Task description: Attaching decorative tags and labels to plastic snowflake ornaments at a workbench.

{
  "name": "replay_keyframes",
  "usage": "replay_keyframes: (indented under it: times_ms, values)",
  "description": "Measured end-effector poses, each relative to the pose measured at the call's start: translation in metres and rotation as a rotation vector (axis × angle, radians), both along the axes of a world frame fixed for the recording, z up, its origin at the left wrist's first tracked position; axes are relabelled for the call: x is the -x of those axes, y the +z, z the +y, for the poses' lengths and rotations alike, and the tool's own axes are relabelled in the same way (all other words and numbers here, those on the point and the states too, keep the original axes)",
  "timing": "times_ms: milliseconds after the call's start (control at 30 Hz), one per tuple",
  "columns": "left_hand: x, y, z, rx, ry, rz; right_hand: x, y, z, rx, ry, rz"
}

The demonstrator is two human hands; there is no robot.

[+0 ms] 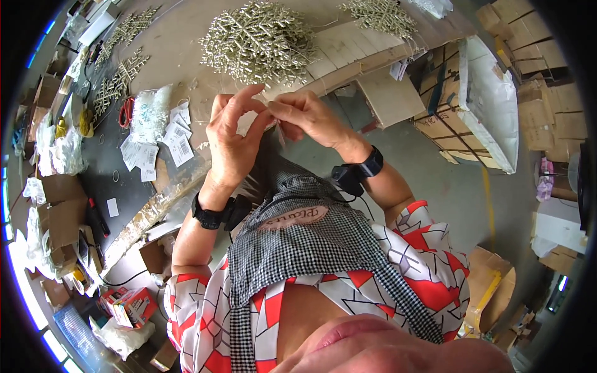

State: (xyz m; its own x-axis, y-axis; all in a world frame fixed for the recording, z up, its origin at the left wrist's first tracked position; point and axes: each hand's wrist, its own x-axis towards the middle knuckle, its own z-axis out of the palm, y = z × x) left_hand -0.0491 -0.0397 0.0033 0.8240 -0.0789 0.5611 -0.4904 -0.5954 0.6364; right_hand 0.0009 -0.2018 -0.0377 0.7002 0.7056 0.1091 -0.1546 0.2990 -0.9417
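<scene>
My left hand (235,132) and my right hand (314,118) meet in front of my chest, at the table's edge. Thumb and forefinger of each are pinched together, the tips nearly touching. What lies between them is too small and too hidden to make out. Just beyond my fingers is a heap of glittery pale-gold snowflake ornaments (258,43) on the table. White printed tags (178,144) are scattered to the left of my left hand, beside a clear plastic bag (150,112) of small pale items.
Red-handled scissors (126,112) and a red-and-black marker (97,217) lie on the dark tabletop at left. More snowflakes (380,17) rest at the far right of the table. A strapped cardboard stack (449,127) stands to the right, with an open carton (488,289) nearer.
</scene>
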Motion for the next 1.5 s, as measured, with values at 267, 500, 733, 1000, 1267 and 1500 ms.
replay_keyframes:
  times_ms: [267, 500, 733, 1000, 1267, 1500]
  values:
    - [-0.016, -0.014, 0.001, 0.196, 0.013, 0.048, 0.001, 0.008, -0.037, 0.217, -0.243, -0.131]
    - [-0.057, -0.012, 0.001, 0.236, 0.182, 0.326, 0.0, 0.052, -0.027, 0.437, -0.721, -0.864]
    - [-0.075, -0.039, -0.004, 0.441, 0.11, 0.296, -0.018, 0.038, -0.008, 0.552, -0.765, -0.939]
    - [-0.047, -0.033, 0.013, 0.792, 0.039, 0.516, -0.021, 0.025, 0.008, 0.546, -0.726, -0.892]
    - [-0.036, -0.045, 0.029, 1.081, -0.031, 0.602, -0.02, 0.019, 0.027, 0.55, -0.686, -0.886]
    - [-0.026, -0.05, 0.032, 1.211, -0.148, 0.608, -0.019, 0.022, 0.035, 0.531, -0.647, -0.888]
